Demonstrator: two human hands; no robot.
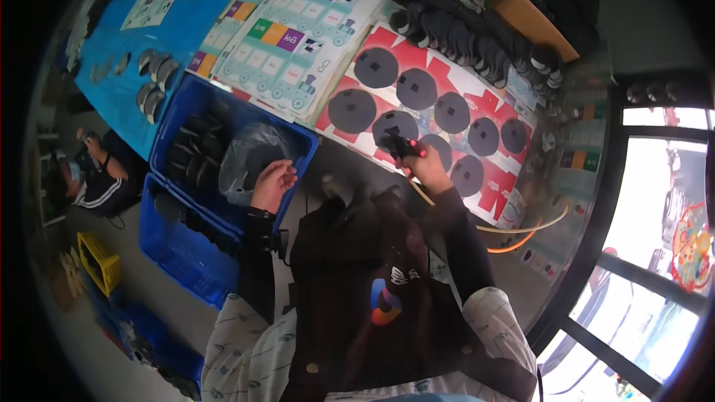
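Over nine dark discs (352,110), the right hand (427,167) holds one black tool (401,147).

Nine dark discs (352,111) lie on the red-and-white board (494,187); two blue bins (182,249) stand near its left, one yellow basket (99,263) farther left.

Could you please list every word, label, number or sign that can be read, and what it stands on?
I don't copy wording or brands.
White train-pattern sheets: larger print on coloured blocks; other print too small to read.
Dark apron: white marks near a multicoloured emblem.
Red-and-white board: small print, too blurred to read.
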